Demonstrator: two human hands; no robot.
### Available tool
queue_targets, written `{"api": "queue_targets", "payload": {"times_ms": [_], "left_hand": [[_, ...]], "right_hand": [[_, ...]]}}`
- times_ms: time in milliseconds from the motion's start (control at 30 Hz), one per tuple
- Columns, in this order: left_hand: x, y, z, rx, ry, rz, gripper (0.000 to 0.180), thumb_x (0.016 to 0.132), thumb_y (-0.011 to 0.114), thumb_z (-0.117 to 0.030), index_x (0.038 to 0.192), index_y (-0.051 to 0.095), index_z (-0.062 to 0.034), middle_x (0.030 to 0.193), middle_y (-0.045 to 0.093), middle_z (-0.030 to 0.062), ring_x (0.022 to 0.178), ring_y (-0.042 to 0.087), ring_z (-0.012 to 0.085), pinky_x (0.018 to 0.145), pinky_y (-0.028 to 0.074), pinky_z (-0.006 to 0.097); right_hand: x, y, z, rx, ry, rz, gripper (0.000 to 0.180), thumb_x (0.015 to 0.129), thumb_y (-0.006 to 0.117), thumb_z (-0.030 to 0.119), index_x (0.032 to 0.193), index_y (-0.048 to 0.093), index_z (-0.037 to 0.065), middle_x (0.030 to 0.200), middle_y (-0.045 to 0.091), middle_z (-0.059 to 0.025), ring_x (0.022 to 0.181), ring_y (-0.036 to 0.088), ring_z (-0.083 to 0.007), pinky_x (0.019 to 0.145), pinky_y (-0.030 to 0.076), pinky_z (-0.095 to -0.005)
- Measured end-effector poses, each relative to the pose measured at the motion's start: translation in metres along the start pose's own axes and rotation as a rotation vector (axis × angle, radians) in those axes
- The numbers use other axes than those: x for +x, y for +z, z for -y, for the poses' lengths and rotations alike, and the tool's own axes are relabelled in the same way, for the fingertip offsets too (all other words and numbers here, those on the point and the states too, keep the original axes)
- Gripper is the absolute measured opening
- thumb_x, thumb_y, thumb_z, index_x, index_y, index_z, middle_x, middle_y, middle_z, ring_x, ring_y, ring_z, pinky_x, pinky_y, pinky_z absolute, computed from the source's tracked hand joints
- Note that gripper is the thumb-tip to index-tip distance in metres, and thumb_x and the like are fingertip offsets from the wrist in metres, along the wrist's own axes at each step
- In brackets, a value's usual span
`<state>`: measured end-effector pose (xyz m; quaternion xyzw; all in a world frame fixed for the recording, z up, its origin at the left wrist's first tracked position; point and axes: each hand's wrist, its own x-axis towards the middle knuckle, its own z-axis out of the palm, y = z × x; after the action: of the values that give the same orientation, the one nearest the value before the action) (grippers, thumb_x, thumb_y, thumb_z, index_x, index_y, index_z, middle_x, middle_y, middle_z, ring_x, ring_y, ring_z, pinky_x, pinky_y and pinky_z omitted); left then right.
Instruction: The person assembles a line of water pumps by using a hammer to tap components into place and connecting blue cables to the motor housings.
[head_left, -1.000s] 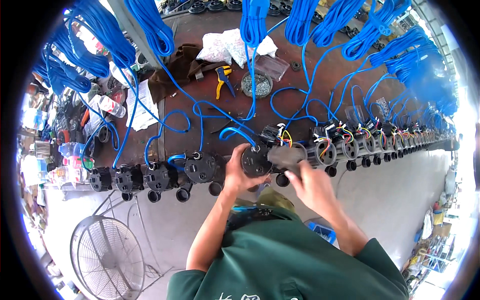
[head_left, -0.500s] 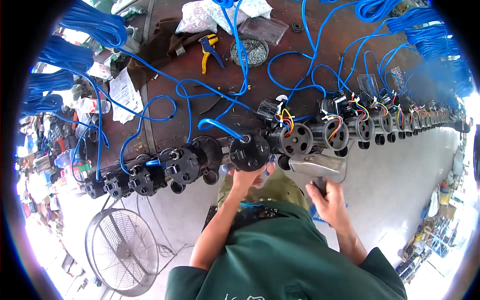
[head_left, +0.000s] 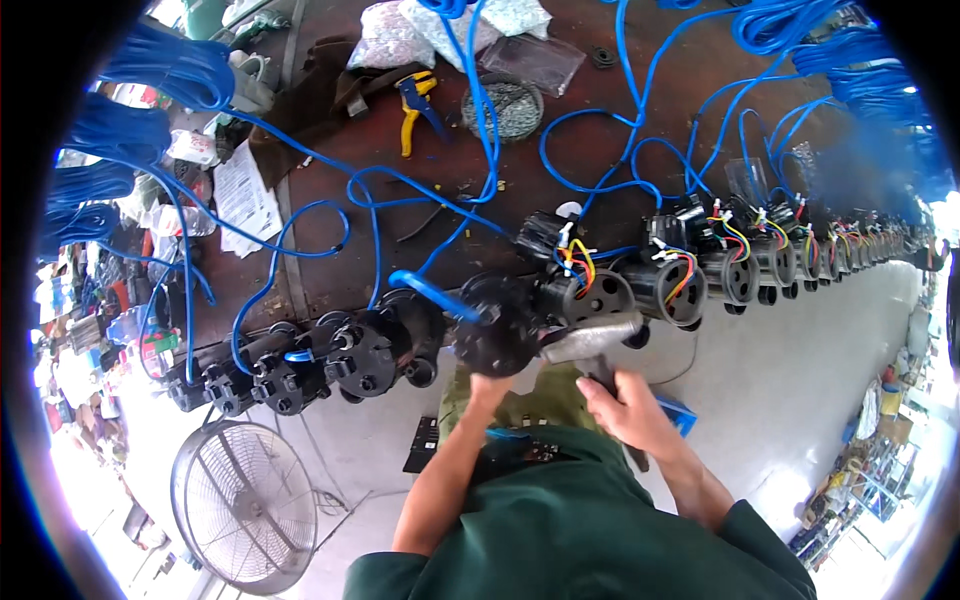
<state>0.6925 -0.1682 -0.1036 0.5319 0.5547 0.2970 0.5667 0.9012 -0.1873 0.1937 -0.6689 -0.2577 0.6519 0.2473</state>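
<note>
A long row of black round pump-like units lines the near edge of a brown workbench [head_left: 330, 270]. My left hand [head_left: 487, 383] reaches up under one black round unit [head_left: 497, 325] fed by a blue hose and grips its lower edge. My right hand [head_left: 628, 408] is closed on the handle of a grey pistol-shaped power tool [head_left: 592, 340], whose nose points left at that same unit. Right of it sit open units with coloured wires [head_left: 670, 275].
Blue hoses [head_left: 470, 130] loop over the bench. Yellow-handled pliers [head_left: 412, 105], a round tin of small parts [head_left: 502, 105] and plastic bags [head_left: 400, 30] lie at the back. A floor fan [head_left: 243, 505] stands lower left. Clutter fills the left edge.
The view has swung closer and lower over the bench. My right hand has come down from the row with the grey tool, and my left hand has dropped under the black unit.
</note>
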Motion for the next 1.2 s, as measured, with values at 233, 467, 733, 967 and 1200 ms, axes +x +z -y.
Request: {"api": "queue_targets", "payload": {"times_ms": [233,467,733,967,1200], "left_hand": [[-0.001,-0.015,-0.066,-0.214,-0.191,0.039,0.019,0.082,0.086,-0.01,0.09,0.068,-0.0101,0.076,0.063,-0.0022,0.056,0.053,0.0081,0.048,0.04,0.026],[-0.013,-0.032,-0.061,-0.315,-0.223,0.16,0.027,0.08,0.085,-0.006,0.102,0.07,-0.0056,0.079,0.067,-0.0002,0.055,0.058,0.0083,0.046,0.046,0.025],[-0.002,-0.001,-0.066,0.312,0.089,-0.05,0.039,0.075,0.08,-0.024,0.11,0.071,-0.0113,0.1,0.07,0.0035,0.092,0.066,0.024,0.076,0.053,0.042],[-0.006,-0.004,-0.063,0.174,0.256,-0.048,0.036,0.083,0.071,-0.015,0.119,0.069,-0.0113,0.119,0.066,0.009,0.109,0.063,0.0281,0.083,0.055,0.047],[-0.004,-0.029,-0.13,0.072,0.053,0.034,0.035,0.081,0.074,-0.029,0.11,0.071,-0.0103,0.091,0.073,0.0074,0.083,0.071,0.0268,0.079,0.056,0.04]], "right_hand": [[-0.04,-0.043,0.056,0.242,-0.071,-0.179,0.025,0.106,0.067,0.026,0.094,0.057,0.006,0.069,0.05,0.0063,0.056,0.042,-0.0027,0.048,0.034,-0.0235],[-0.037,-0.035,0.027,0.171,0.009,-0.146,0.029,0.105,0.068,0.028,0.091,0.057,0.006,0.071,0.055,0.0045,0.057,0.047,-0.0036,0.049,0.035,-0.024],[-0.029,-0.032,0.045,-0.127,-0.229,-0.23,0.033,0.105,0.067,0.028,0.087,0.056,0.002,0.062,0.053,0.0015,0.054,0.048,-0.0061,0.049,0.037,-0.0286],[-0.048,-0.002,0.104,-0.446,-0.837,-0.34,0.02,0.097,0.074,0.009,0.111,0.068,-0.004,0.085,0.07,-0.0126,0.072,0.07,-0.02,0.063,0.053,-0.0352],[-0.011,0.007,0.1,-0.834,-0.537,-0.165,0.029,0.093,0.076,0.016,0.11,0.058,0.001,0.068,0.066,-0.0176,0.061,0.067,-0.04,0.054,0.05,-0.0474]]}}
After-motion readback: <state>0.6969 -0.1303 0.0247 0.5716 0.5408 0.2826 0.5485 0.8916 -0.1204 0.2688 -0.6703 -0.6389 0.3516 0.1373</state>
